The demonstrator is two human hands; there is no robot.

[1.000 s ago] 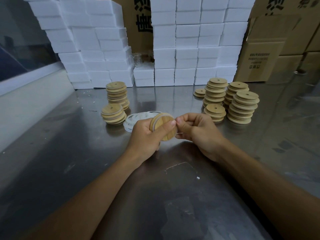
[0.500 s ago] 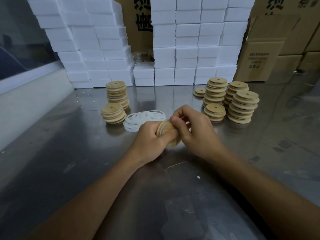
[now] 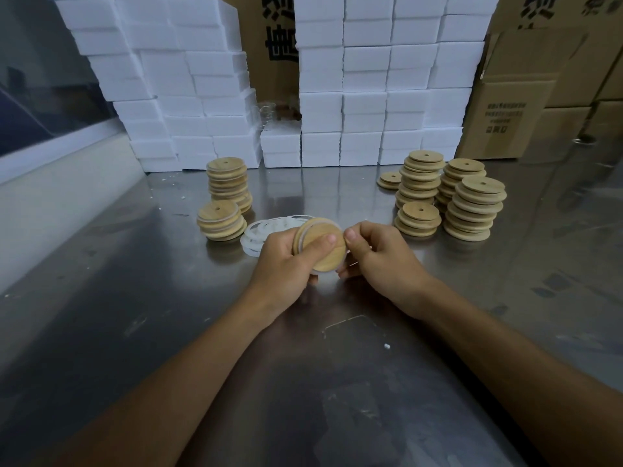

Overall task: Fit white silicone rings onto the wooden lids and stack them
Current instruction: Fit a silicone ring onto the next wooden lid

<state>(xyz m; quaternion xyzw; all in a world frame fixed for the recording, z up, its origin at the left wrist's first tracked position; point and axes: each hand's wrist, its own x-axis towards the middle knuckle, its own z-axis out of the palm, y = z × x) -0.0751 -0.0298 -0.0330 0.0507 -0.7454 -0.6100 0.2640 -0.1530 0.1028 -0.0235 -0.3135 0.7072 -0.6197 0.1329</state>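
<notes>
My left hand (image 3: 285, 261) grips a round wooden lid (image 3: 320, 242) tilted on edge above the table, thumb across its face. A white silicone ring (image 3: 340, 262) lies partly around the lid's rim. My right hand (image 3: 377, 257) pinches that ring at the lid's right edge. A pile of loose white rings (image 3: 266, 230) lies on the steel table just behind my left hand. Two stacks of ringed lids (image 3: 220, 220) stand at the left. Several stacks of plain lids (image 3: 472, 207) stand at the right.
The steel table (image 3: 168, 298) runs to a wall of white foam boxes (image 3: 202, 96) at the back. Brown cardboard cartons (image 3: 519, 106) stand at the back right. A pale ledge (image 3: 50, 203) borders the table's left side.
My right hand has drawn back from over the lid to its right edge. The lid has turned so that its face shows again, with the ring now around part of its rim.
</notes>
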